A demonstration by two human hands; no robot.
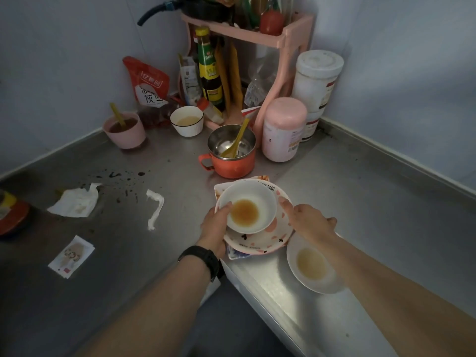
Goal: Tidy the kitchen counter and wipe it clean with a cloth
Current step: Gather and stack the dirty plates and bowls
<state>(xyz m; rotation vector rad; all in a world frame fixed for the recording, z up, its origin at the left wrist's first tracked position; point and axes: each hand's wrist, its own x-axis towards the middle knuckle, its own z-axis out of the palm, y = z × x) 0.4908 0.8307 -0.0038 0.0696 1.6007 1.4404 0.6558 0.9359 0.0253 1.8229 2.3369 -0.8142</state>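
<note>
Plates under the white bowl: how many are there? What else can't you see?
Head view:
- Plate stack: the white bowl, left hand and right hand cover it; count unclear.
- Red container: cut off by the left edge.
- Sachet: print too small.
- Pink rack: top cut off.

Dim, even light falls on pale bluish walls [64,60] meeting in a corner behind a pink shelf rack [296,34]. A stainless-steel counter [373,202] spreads out before the rack, grey floor [239,325] beyond its near edge.

Steel counter [360,202] bears orange pot [234,167], pink cup [126,136] — crumpled tissue [74,202], sachet [70,256].
</note>
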